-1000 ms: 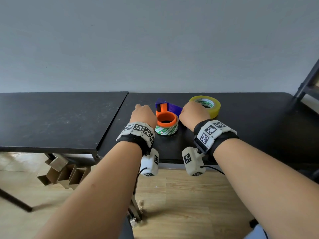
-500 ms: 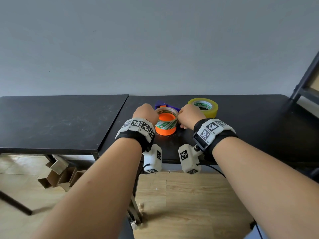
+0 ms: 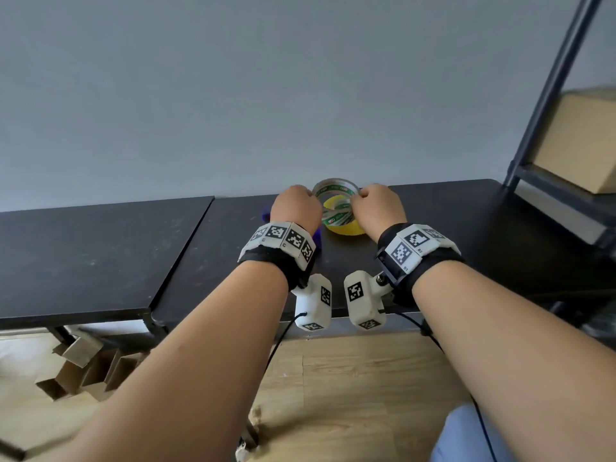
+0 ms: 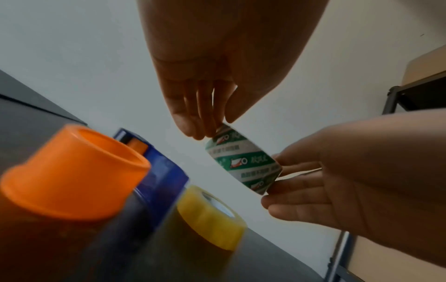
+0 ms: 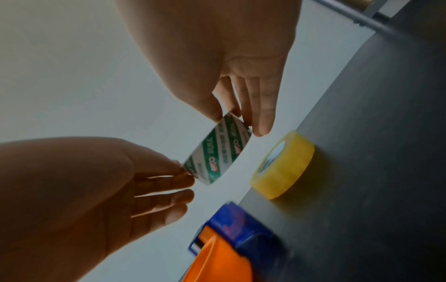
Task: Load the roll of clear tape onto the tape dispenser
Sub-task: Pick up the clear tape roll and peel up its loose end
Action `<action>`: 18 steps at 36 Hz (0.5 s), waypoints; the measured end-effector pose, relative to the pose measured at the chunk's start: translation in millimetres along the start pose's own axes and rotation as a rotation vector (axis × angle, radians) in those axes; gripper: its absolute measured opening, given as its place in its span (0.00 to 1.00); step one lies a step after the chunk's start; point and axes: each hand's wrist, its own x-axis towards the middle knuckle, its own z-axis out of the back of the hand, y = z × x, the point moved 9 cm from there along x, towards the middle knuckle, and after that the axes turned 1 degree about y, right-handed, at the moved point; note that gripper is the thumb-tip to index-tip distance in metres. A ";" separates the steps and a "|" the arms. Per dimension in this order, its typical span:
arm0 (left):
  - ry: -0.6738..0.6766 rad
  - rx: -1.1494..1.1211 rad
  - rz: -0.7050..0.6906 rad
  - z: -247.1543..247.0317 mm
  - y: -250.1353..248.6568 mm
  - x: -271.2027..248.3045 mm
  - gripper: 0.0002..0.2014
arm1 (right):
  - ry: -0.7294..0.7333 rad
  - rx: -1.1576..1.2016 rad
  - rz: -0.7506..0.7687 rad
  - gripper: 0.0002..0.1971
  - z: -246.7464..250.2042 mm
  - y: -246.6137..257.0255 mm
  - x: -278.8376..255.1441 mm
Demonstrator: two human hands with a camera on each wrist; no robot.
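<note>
Both hands hold a thin green-and-white printed tape ring [image 3: 336, 189] in the air over the black table [image 3: 450, 228]. My left hand [image 3: 295, 208] pinches its left rim [image 4: 243, 160], and my right hand [image 3: 378, 208] pinches the right rim [image 5: 217, 152]. Below the ring the yellowish clear tape roll [image 3: 345, 229] lies flat on the table [image 4: 210, 215] [image 5: 282, 166]. The tape dispenser, blue body [image 4: 159, 171] with a bare orange hub [image 4: 72, 171], lies on the table under my left wrist [image 5: 229, 238]. In the head view only slivers of its blue body [image 3: 265, 213] show.
A second black table [image 3: 83, 255] abuts on the left. A black metal shelf [image 3: 546, 105] with a cardboard box [image 3: 576, 141] stands at the right. Folded cardboard pieces [image 3: 83, 368] lie on the wooden floor below. A grey wall backs the tables.
The printed ring was around the dispenser's orange hub; both hands have lifted it off and carried it up and to the right, over the yellowish roll. The hub now stands bare.
</note>
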 end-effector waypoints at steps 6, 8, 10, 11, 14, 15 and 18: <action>0.180 -0.042 -0.051 -59.1 -50.3 -3.1 0.18 | -0.066 0.015 -0.109 0.10 42.1 -56.6 6.0; 0.231 -0.047 -0.056 -78.1 -64.2 -4.3 0.17 | -0.076 0.011 -0.151 0.13 53.3 -77.2 7.5; 0.264 -0.050 -0.057 -95.5 -75.1 -6.0 0.17 | -0.081 -0.006 -0.193 0.13 62.2 -97.7 9.6; 0.288 -0.049 -0.062 -105.1 -80.3 -6.1 0.17 | -0.077 -0.027 -0.215 0.13 66.1 -106.7 9.8; 0.350 0.027 -0.105 -131.1 -94.9 -7.1 0.17 | -0.067 -0.089 -0.274 0.13 75.0 -130.4 9.6; 0.366 0.044 -0.111 -137.9 -99.7 -8.2 0.17 | -0.065 -0.091 -0.295 0.13 76.8 -137.9 9.0; 0.432 -0.003 -0.071 -153.3 -108.2 -14.5 0.18 | -0.076 -0.081 -0.342 0.13 79.8 -159.1 9.1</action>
